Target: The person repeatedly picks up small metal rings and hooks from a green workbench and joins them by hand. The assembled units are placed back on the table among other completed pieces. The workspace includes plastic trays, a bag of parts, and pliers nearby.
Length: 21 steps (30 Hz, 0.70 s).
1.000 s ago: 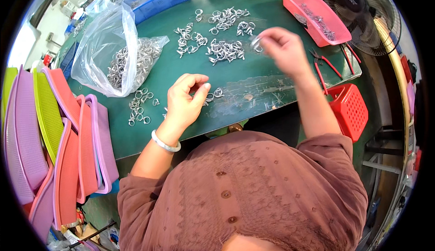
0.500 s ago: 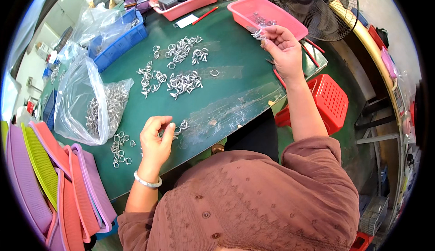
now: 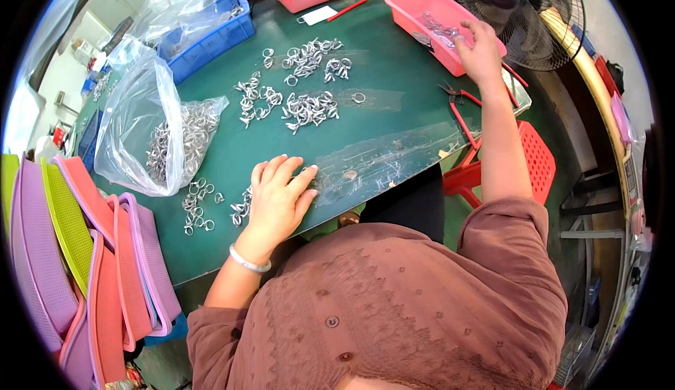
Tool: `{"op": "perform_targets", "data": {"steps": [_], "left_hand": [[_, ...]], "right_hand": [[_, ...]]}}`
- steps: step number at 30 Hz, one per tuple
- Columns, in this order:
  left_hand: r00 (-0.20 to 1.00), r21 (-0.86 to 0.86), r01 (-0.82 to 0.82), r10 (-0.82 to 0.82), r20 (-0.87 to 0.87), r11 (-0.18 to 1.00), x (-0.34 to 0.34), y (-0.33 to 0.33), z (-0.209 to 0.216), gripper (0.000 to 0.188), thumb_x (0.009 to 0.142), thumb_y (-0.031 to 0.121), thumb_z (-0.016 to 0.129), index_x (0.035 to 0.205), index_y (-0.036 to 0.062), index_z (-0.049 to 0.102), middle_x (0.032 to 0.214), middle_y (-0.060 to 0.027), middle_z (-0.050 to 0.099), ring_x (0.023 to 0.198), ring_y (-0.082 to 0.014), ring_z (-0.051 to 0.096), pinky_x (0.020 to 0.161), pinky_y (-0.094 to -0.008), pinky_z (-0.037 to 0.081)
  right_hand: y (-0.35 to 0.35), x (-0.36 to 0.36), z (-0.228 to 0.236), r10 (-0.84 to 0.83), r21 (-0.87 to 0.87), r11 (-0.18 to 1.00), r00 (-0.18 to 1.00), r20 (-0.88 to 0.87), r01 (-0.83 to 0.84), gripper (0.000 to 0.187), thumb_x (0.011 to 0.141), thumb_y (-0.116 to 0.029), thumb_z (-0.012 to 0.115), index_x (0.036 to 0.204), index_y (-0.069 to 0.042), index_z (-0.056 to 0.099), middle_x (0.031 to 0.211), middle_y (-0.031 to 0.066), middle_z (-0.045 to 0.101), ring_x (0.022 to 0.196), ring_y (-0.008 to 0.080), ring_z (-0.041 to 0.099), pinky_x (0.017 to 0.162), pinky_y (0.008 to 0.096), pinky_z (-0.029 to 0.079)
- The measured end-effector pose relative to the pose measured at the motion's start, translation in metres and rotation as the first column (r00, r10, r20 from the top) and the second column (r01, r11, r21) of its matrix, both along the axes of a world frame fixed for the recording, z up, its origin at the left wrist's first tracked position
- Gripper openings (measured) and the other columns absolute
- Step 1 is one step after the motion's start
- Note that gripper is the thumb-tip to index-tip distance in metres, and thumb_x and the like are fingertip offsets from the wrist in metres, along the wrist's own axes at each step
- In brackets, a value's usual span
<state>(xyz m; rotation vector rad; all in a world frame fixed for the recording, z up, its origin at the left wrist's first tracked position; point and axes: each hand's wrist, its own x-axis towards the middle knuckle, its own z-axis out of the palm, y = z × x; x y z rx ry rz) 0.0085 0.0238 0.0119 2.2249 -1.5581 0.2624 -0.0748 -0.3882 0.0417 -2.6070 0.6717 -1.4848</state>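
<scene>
My left hand (image 3: pixel 281 194), with a pale bangle at its wrist, lies palm down near the table's front edge with its fingers spread. It partly covers a small pile of silver metal rings (image 3: pixel 240 211). At the far right my right hand (image 3: pixel 481 51) reaches over the rim of a pink plastic basin (image 3: pixel 403 14), its fingers apart. Silver rings (image 3: pixel 440 30) lie in the basin beside the fingertips. Several heaps of the same rings (image 3: pixel 309 111) sit mid-table, and a smaller cluster (image 3: pixel 197 203) lies left of my left hand.
A clear plastic bag (image 3: pixel 133 137) of rings stands at left, by a blue crate (image 3: pixel 211 38). Red-handled pliers (image 3: pixel 458 105) lie at the table's right edge, above a red stool (image 3: pixel 536 161). Stacked coloured baskets (image 3: pixel 105 263) fill the lower left; a fan (image 3: pixel 534 10) stands back right.
My right hand has moved from beside the basin to over it, and the rings from its fingers have been let go. My left hand has shifted right and spread out flat.
</scene>
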Motion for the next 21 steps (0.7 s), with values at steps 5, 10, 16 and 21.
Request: {"op": "perform_targets", "data": {"steps": [5,10,16,21], "left_hand": [[0.997,0.038,-0.052,0.050,0.064,0.998,0.005,-0.001,-0.012,0.031,0.071,0.008,0.062,0.103,0.0107,0.060,0.104,-0.0087,0.055,0.102,-0.0279,0.049,0.091,-0.0450,0.032],[0.999,0.001,-0.045,0.045,0.025,0.999,0.001,-0.005,-0.003,0.030,0.071,0.008,0.063,0.100,0.0083,0.060,0.103,-0.0098,0.055,0.100,-0.0270,0.050,0.090,-0.0426,0.033],[0.999,-0.017,-0.046,0.045,-0.030,0.999,-0.002,0.003,-0.002,0.032,0.069,0.010,0.066,0.100,0.0062,0.060,0.103,-0.0102,0.055,0.099,-0.0270,0.050,0.089,-0.0412,0.034],[0.977,-0.154,-0.093,0.060,-0.205,0.984,-0.002,-0.001,-0.002,0.028,0.072,0.008,0.064,0.099,0.0046,0.060,0.102,-0.0116,0.056,0.096,-0.0283,0.053,0.084,-0.0379,0.040]], "right_hand": [[0.078,0.025,-0.026,0.484,0.405,0.836,0.847,-0.221,-0.372,0.027,0.073,-0.014,0.062,0.098,-0.003,0.060,0.097,0.0157,0.059,0.094,0.0302,0.057,0.083,0.0351,0.045],[0.131,0.047,-0.049,0.581,0.371,0.810,0.704,-0.408,-0.454,0.026,0.074,-0.010,0.063,0.099,-0.004,0.059,0.099,0.0106,0.055,0.090,0.0272,0.055,0.079,0.0340,0.045],[0.135,0.057,-0.049,0.533,0.354,0.846,0.649,-0.544,-0.398,0.021,0.072,-0.012,0.063,0.091,-0.005,0.060,0.093,0.0116,0.055,0.092,0.0303,0.053,0.079,0.0380,0.045],[0.142,0.052,-0.048,0.686,0.490,0.714,0.640,-0.347,-0.500,0.019,0.071,-0.008,0.062,0.090,-0.005,0.058,0.090,0.0105,0.052,0.083,0.0266,0.055,0.073,0.0350,0.045]]}}
